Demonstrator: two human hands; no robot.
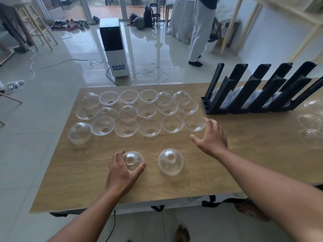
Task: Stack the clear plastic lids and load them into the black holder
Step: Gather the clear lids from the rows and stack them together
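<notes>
Down near the front of the wooden tabletop (174,189), the left hand (122,172) cups a dome-up clear lid (133,160), fingers and thumb wrapped round its sides; a second dome-up lid (170,162) sits just beside it. Further right, the right hand (210,137) hovers spread and empty near three rows of lids (138,112), with the black holder (258,91) standing at the far right, partly loaded
</notes>
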